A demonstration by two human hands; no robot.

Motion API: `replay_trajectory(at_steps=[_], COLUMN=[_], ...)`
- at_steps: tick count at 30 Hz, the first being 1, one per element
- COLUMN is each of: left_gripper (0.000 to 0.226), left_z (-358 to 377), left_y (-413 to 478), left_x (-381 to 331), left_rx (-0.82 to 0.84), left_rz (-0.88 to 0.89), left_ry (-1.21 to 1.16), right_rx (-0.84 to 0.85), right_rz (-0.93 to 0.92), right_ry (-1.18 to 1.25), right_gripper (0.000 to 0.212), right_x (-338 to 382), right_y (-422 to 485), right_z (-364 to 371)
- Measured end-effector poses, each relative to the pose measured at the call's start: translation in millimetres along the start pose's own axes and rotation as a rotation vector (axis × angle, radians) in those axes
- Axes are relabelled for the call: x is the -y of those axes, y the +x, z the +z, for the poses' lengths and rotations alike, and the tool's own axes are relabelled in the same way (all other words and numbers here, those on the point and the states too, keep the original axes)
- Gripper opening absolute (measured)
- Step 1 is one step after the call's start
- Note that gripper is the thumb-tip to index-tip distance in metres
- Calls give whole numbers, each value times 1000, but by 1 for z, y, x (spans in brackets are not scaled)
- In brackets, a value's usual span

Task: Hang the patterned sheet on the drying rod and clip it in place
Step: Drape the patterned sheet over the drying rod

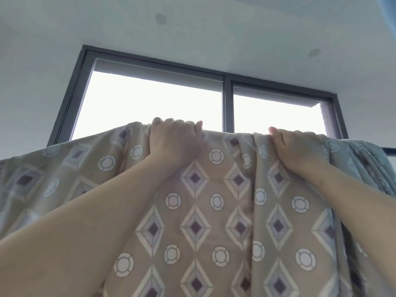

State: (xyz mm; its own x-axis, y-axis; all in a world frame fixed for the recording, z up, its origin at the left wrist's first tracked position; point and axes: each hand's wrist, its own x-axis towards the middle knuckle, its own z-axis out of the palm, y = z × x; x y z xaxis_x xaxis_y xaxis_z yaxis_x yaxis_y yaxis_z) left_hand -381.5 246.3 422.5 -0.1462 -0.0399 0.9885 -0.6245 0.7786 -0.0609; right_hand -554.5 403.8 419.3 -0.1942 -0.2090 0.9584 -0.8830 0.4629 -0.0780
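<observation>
A tan sheet (216, 211) printed with diamonds and circles hangs in front of me and fills the lower half of the view. Its top edge runs level across the window. My left hand (173, 140) grips that top edge left of centre, fingers curled over it. My right hand (300, 148) grips the same edge further right, where the cloth bunches into folds. A short dark end of the drying rod (389, 150) sticks out past the cloth at the far right; the rest of the rod is hidden under the sheet. No clip is in view.
A dark-framed window (228, 99) with bright daylight sits behind the sheet. A pale ceiling with two round fittings (160, 18) is above. Bunched grey-green cloth (362, 159) hangs at the right end of the rod.
</observation>
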Motion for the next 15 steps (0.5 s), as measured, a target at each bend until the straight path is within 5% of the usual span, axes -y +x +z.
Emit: replay_trajectory(at_steps=[6,11,15], left_gripper=[45,50,52], left_z=[-2,2,5], left_y=[-1,-2,-2], left_x=[5,-58,-62], left_rx=[23,198,100], left_rz=[-80,-22,35], left_ry=[-46,-55,-24], right_rx=[5,110,62], right_rz=[159,-96,-81], right_ry=[-1,134,39], right_gripper=[54,44,36], right_x=[-23,2,-2], right_y=[-1,-6,-5], right_z=[-12,-2,-6])
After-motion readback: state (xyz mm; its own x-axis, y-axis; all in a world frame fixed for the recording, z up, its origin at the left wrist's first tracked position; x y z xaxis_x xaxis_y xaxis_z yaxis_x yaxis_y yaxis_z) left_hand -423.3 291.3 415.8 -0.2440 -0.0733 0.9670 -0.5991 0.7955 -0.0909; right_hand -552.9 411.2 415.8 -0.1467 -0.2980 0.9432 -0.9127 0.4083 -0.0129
